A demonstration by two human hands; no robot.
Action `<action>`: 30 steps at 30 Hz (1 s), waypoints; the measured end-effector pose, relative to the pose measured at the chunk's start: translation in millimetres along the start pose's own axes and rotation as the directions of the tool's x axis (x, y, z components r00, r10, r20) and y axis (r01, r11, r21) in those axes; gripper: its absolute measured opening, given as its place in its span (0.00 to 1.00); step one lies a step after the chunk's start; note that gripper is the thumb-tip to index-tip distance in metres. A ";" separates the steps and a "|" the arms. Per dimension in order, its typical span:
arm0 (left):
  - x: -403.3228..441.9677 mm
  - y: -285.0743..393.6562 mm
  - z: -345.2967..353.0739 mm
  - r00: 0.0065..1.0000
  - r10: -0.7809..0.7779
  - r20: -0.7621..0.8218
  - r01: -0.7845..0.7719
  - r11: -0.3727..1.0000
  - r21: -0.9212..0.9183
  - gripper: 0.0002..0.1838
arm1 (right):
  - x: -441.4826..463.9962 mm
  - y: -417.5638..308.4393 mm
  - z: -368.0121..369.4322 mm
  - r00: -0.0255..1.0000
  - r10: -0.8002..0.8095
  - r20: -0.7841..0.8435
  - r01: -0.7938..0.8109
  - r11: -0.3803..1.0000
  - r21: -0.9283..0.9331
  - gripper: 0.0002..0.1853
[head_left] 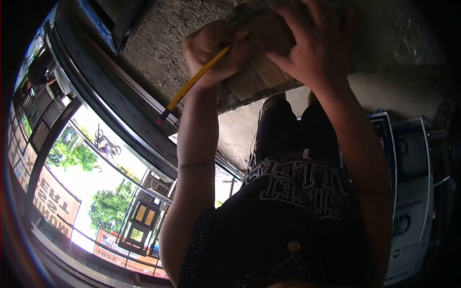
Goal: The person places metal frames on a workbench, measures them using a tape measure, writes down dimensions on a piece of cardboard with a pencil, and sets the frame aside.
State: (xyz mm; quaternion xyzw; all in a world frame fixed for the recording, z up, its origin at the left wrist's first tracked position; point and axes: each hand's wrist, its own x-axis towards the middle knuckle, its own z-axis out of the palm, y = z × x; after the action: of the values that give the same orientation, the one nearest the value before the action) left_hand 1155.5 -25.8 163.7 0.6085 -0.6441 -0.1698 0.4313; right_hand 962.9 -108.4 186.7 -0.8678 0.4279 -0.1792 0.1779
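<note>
My left hand (216,55) is closed around a yellow pencil (192,81) with a dark band and a reddish end. The pencil slants across the hand, its reddish end pointing down toward my forearm. Beneath both hands lies a flat brown piece, like cardboard or thin board (261,74), on a rough grey surface. My right hand (317,48) is spread with its thumb over the brown piece's right side. Some of its fingertips are cut off or dark at the top edge. The left fingertips are blurred, and any marks on the piece are too dark to make out.
A rough concrete ledge (158,43) carries the work. Long dark frame profiles (115,105) run down the left side. Framed panels with printed film (408,192) lean at the right. Beyond glass at lower left are signs (55,201), trees and a motorcycle (106,144).
</note>
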 end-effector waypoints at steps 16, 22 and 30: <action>-0.2 0.9 -1.4 0.999 -0.036 0.036 0.035 0.999 0.030 0.10 | 1.2 -0.8 1.4 1.000 -0.022 0.007 0.022 0.997 -0.068 0.29; 3.5 -5.7 2.5 0.969 -0.174 -0.175 0.084 0.900 -0.428 0.09 | 1.3 -0.9 -2.3 0.999 -0.022 0.038 0.026 0.994 -0.102 0.28; 5.0 -6.2 4.7 0.997 0.044 -0.067 -0.052 0.991 -0.122 0.09 | -2.7 2.5 -2.7 0.996 -0.063 0.064 0.065 0.997 -0.038 0.18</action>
State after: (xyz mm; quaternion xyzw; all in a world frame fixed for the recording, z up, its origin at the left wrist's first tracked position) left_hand 1156.4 -33.2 158.2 0.5703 -0.6325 -0.1794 0.4925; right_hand 958.3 -108.2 187.5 -0.8897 0.3976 -0.1488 0.1678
